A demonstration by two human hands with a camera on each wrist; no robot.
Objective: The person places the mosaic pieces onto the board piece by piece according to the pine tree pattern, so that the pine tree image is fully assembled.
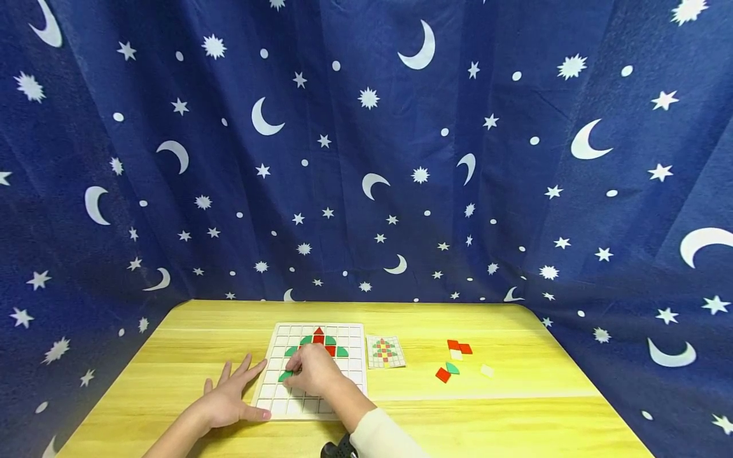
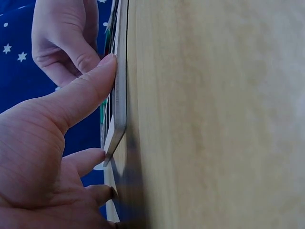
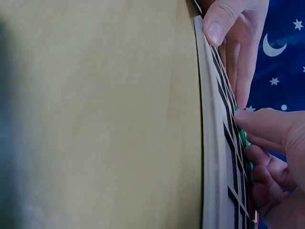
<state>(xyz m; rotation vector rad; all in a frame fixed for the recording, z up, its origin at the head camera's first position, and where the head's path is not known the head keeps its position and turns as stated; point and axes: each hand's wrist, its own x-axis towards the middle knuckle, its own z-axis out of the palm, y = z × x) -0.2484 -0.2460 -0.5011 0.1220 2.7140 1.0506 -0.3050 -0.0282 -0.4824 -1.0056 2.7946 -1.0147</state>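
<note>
A white square board (image 1: 279,406) with a grid of cells lies on the table, bearing red and green pieces. My left hand (image 1: 228,399) spreads its fingers at the board's left side, and its thumb rests on the near-left corner. Over the middle of the board, my right hand (image 1: 317,370) pinches a green curved piece (image 1: 285,376) between thumb and fingers, low at the left cells. In the right wrist view that thumb touches the green piece (image 3: 242,131) at the board's surface. A red triangle (image 1: 319,331) tops the pieces laid in the grid; my right hand hides some cells.
Right of the board lies a pattern card (image 1: 386,352) with a small picture of colored pieces. Farther right are loose red pieces (image 1: 443,374), a green piece (image 1: 452,368) and pale pieces (image 1: 487,370). A blue curtain (image 1: 366,152) stands behind the wooden table (image 1: 515,407).
</note>
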